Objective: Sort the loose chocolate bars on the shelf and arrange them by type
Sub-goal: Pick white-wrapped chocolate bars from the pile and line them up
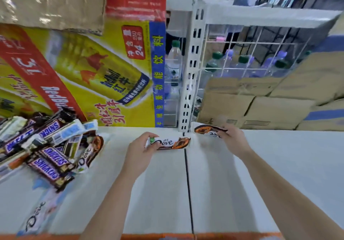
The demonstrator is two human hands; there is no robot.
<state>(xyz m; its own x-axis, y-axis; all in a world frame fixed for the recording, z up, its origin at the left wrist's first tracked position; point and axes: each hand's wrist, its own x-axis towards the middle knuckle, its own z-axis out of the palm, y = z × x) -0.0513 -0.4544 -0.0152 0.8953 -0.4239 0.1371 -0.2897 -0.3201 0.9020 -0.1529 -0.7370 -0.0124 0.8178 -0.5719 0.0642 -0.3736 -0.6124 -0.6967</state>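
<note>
My left hand [141, 148] grips the left end of a white and brown Dove bar [170, 143] above the white shelf [158, 193], near the seam between two shelf boards. Further right, my right hand [233, 137] holds a second Dove bar [205, 130] close to the shelf's back edge. A mixed pile of loose bars [46, 143] lies at the left: several Snickers bars [50, 163], white-wrapped bars and another Dove bar [89, 154]. One more Dove bar [35, 219] lies alone near the front left corner.
A large yellow and red Red Bull carton [83, 72] stands behind the pile. A white slotted upright [191, 72] divides the bays. Brown cardboard boxes [260, 105] sit behind the right shelf board, with water bottles [242, 64] behind a wire grid. A person stands far back.
</note>
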